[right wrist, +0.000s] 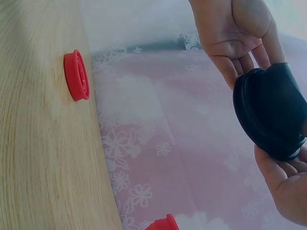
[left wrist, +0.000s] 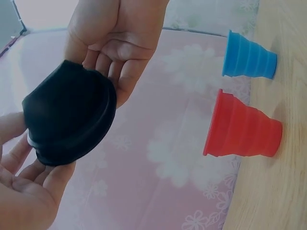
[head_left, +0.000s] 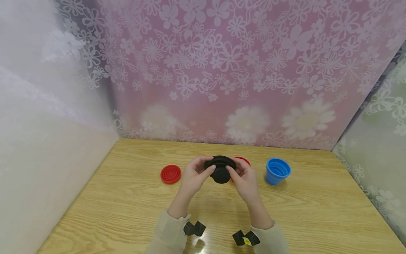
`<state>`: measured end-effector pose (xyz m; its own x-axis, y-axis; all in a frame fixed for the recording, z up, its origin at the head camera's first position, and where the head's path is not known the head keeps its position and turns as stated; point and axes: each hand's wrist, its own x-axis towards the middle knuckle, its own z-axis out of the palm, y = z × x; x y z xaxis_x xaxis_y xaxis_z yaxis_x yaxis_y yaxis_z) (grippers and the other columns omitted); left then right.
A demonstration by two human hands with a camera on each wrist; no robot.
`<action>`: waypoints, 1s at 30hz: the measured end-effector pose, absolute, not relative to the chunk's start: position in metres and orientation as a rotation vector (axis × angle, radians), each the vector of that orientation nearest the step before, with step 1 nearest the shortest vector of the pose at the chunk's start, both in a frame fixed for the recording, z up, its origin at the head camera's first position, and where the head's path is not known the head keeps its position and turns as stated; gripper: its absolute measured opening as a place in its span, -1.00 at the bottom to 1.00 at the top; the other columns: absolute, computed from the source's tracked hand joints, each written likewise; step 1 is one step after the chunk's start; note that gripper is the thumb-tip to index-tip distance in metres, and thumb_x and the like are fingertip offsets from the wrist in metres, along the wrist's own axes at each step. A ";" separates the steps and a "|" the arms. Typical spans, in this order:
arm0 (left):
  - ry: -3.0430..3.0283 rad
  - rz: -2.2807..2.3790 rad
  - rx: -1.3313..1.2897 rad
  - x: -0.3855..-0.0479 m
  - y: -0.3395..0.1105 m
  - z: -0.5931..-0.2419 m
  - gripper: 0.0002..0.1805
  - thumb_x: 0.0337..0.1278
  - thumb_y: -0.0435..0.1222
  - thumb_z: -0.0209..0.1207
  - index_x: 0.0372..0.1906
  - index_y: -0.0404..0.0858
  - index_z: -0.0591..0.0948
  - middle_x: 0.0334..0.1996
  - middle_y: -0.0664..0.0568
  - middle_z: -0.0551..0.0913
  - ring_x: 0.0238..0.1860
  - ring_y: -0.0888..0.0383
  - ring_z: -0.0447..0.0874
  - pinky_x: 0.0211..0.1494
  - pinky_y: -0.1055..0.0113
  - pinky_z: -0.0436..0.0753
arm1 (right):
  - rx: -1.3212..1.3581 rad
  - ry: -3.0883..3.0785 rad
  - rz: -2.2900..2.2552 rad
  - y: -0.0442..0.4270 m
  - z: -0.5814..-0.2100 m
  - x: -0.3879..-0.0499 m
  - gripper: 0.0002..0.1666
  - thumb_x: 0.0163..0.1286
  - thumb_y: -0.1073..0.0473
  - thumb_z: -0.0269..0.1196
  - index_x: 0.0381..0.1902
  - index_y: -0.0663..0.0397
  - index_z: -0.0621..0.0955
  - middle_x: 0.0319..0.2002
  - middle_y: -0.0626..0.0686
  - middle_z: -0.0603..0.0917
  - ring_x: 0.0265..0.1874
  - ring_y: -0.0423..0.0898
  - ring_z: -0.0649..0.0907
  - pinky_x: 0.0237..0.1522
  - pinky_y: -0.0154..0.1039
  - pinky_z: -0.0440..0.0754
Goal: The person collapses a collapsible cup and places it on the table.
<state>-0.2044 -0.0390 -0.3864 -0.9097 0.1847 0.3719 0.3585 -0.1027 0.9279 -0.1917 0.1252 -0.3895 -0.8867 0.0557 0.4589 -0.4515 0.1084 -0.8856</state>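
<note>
A black cup-like object [head_left: 221,175] is held above the table between both hands, its rounded base turned toward the head camera. The left hand [head_left: 194,175] grips its left side, thumb on the near face and fingers behind the rim. On the other side the right hand [head_left: 245,180] grips it the same way. The left wrist view shows the black object [left wrist: 72,112] partly folded or squashed in the fingers. In the right wrist view the black object [right wrist: 271,108] has a thick rim, with fingers at both ends.
A flat red collapsed cup [head_left: 171,174] lies left of the hands. An expanded red cup [left wrist: 244,125] stands behind the right hand, mostly hidden in the head view. Right of it stands an expanded blue cup [head_left: 277,171]. Flowered cloth [head_left: 222,70] hangs behind the table.
</note>
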 end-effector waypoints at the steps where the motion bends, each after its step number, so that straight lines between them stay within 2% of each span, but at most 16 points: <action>1: -2.015 -2.170 -0.639 -0.204 -0.040 -0.386 -0.71 0.03 -0.45 0.15 -0.09 -0.42 0.52 -0.18 -0.20 0.54 -0.21 0.09 0.53 -0.20 0.37 0.55 | 0.378 -2.001 1.846 0.125 -0.389 -0.192 -0.70 0.15 0.42 0.18 -0.12 0.42 0.51 -0.24 0.28 0.57 -0.42 -0.21 0.58 -0.40 -0.42 0.57; 7: -1.983 -2.222 -0.797 -0.203 -0.045 -0.385 -0.65 0.01 -0.55 0.10 -0.01 -0.48 0.48 -0.11 -0.27 0.51 -0.15 0.04 0.52 -0.13 0.33 0.54 | 0.319 -1.974 1.903 0.127 -0.390 -0.193 -0.73 0.15 0.47 0.16 -0.15 0.42 0.51 -0.24 0.30 0.57 -0.34 -0.20 0.61 -0.28 -0.36 0.57; 14: -1.976 -2.225 -0.861 -0.204 -0.047 -0.384 -0.63 0.02 -0.54 0.10 0.01 -0.50 0.46 -0.11 -0.29 0.51 -0.13 0.04 0.53 -0.13 0.32 0.55 | 0.236 -2.012 1.901 0.127 -0.387 -0.191 -0.73 0.17 0.44 0.16 -0.13 0.39 0.52 -0.24 0.28 0.58 -0.34 -0.19 0.61 -0.27 -0.35 0.57; 23: -1.945 -2.177 -0.808 -0.205 -0.040 -0.387 -0.67 0.00 -0.58 0.09 -0.04 -0.50 0.49 -0.08 -0.28 0.50 -0.09 -0.05 0.50 -0.13 0.31 0.55 | 0.127 -2.082 1.928 0.126 -0.385 -0.190 -0.71 0.21 0.36 0.15 -0.08 0.33 0.53 -0.22 0.25 0.57 -0.31 -0.17 0.60 -0.26 -0.36 0.57; 30: -1.910 -2.146 -0.686 -0.206 -0.035 -0.389 -0.69 -0.02 -0.61 0.08 -0.08 -0.49 0.52 -0.14 -0.28 0.52 -0.13 -0.02 0.51 -0.18 0.34 0.57 | 0.171 -2.073 1.997 0.126 -0.383 -0.189 -0.69 0.26 0.32 0.12 -0.04 0.31 0.50 -0.29 0.25 0.57 -0.40 -0.14 0.61 -0.35 -0.30 0.60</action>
